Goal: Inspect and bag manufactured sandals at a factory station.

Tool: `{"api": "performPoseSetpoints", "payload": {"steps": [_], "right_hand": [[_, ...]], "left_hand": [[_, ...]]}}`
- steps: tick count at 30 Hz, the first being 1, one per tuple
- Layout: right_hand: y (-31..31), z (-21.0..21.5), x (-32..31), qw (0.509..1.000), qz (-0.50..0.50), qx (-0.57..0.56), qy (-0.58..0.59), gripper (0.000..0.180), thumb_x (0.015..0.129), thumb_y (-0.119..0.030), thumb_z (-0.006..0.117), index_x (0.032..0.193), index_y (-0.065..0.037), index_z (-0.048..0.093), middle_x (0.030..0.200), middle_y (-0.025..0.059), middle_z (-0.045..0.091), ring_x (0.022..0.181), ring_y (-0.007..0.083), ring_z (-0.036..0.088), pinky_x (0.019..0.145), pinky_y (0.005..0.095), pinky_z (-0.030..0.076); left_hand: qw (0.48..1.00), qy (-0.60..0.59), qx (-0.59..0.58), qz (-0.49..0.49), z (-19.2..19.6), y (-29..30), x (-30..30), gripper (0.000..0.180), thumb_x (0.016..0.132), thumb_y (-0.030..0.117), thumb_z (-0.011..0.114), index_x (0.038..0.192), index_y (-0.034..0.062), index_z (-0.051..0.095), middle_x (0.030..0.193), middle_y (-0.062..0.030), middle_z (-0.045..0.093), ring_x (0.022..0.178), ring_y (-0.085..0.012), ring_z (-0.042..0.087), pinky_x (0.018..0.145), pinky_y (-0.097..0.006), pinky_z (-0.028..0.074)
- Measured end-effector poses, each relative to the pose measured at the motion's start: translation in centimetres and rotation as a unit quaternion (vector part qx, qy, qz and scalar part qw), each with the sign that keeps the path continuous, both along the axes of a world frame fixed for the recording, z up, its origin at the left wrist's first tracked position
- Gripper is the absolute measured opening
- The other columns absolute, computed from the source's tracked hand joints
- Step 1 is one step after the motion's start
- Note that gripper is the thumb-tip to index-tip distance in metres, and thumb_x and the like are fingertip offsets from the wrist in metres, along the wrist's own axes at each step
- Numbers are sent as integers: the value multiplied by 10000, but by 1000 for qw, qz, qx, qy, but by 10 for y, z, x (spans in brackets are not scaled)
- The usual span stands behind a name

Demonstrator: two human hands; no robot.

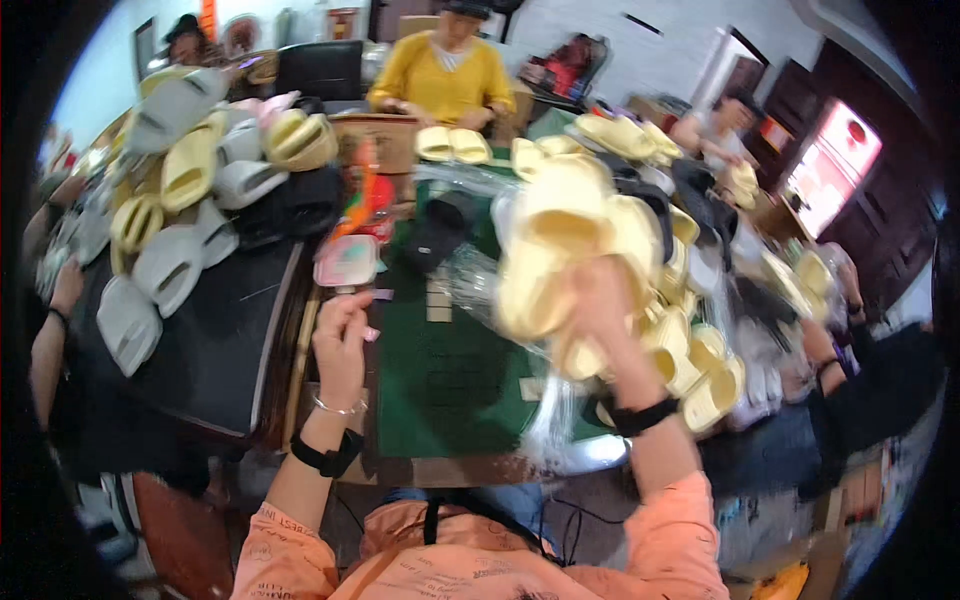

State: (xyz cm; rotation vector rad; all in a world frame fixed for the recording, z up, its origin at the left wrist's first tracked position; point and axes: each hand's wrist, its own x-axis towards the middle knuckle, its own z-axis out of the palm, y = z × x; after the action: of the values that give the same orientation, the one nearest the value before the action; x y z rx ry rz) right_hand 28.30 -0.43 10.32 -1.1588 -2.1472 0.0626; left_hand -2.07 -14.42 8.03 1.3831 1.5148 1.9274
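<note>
The worktop (450,390) runs away from the person, its middle covered by a green mat, its left part by a dark sheet. Heaps of foam slippers flank it: a grey and yellow pile (185,190) on the left, a long bank of pale yellow ones (690,340) down the right side. Across the far end a person in a yellow top (440,80) works over another pair of yellow slippers (450,145), and other people sit along both sides.

Raised above the mat, just right of centre, is a pair of pale yellow slippers (560,250), blurred by motion, with a clear plastic bag (480,290) around or against them; which, I cannot tell. The right hand (600,310) is closed around the slippers from below, fingers wrapped at what looks like the heel end. The left hand (342,335) hovers over the left edge of the mat, fingers loosely curled and pressed toward the thumb; whether it pinches anything is not visible. A small pink box (347,260) lies just beyond it.

The slippers look light, thick and springy, likely easy to squeeze as a pair across the soles; the thin film looks slippery and apt to crumple, best taken at its open rim
</note>
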Motion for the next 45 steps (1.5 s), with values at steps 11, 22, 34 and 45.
{"api": "performPoseSetpoints", "payload": {"steps": [11, 22, 34, 45], "right_hand": [[152, 76, 182, 840, -370, -33, -395, 214, 822, -177, 526, 942, -10, 582, 951, 164, 593, 872, 266, 563, 770, 349, 444], [64, 75, 167, 905, -354, 60, -229, 270, 828, -161, 542, 1053, -13, 538, 1011, 154, 569, 880, 257, 545, 769, 343, 437], [-62, 66, 51, 984, -147, 92, -33, 370, 835, -144, 560, 1174, -16, 490, 1076, 142, 543, 889, 247, 525, 767, 336, 430], [-143, -32, -89, 664, 379, -551, 335, 1073, 621, -483, 738, 1415, -206, 71, 1408, 111, 239, 1232, 280, 325, 1008, 412, 247]], "left_hand": [[927, 163, -49, 334, -4, -120, -108, 186, 723, 9, 568, 890, 64, 629, 879, -78, 552, 903, -259, 499, 785, -329, 395], [815, -490, 57, 304, -19, -133, -297, 561, 775, 193, 599, 1220, -31, 342, 1066, -181, 496, 915, -312, 557, 707, -399, 523], [776, -552, 269, 145, -44, -182, -169, 398, 817, 20, 499, 1191, -29, 370, 1169, -168, 474, 1051, -290, 492, 901, -404, 446], [772, -576, -3, -270, -63, -220, -11, 537, 785, 9, 554, 1288, 31, 369, 1262, -75, 469, 1169, -202, 434, 1015, -377, 305]]}}
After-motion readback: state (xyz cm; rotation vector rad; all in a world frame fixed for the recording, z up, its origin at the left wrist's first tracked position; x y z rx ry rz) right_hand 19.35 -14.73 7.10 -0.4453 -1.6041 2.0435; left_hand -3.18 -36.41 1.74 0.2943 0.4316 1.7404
